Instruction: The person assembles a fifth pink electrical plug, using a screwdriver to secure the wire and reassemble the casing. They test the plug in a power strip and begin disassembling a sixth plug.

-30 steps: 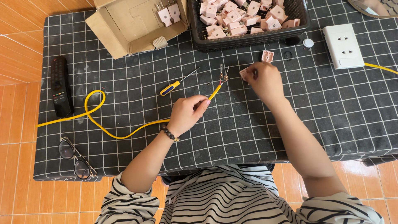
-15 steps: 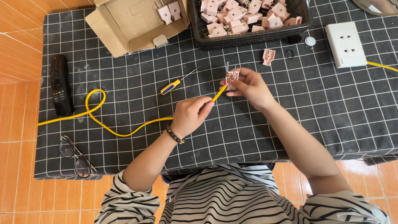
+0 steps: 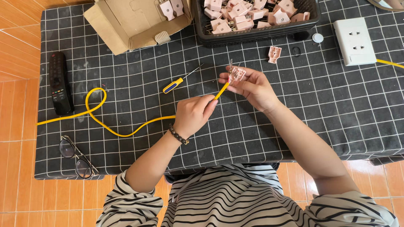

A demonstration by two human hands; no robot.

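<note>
My left hand (image 3: 194,114) pinches the yellow cable (image 3: 126,130) near its stripped end, above the checked black cloth (image 3: 336,105). My right hand (image 3: 252,86) holds a small pink plug half (image 3: 236,75) with metal prongs right at the cable's tip; the cable end meets the plug piece. The rest of the cable loops away to the left over the cloth. A small yellow-and-blue screwdriver (image 3: 176,83) lies just left of my hands.
A black basket (image 3: 256,35) of pink plug parts stands at the back, a loose pink plug half (image 3: 274,54) in front of it. Cardboard box (image 3: 130,23) back left, white socket block (image 3: 354,41) back right, remote control (image 3: 58,82) and glasses (image 3: 75,157) at left.
My right hand has come down and to the left from the loose plug half with a pink plug piece, bringing it to the cable tip held by my left hand.
</note>
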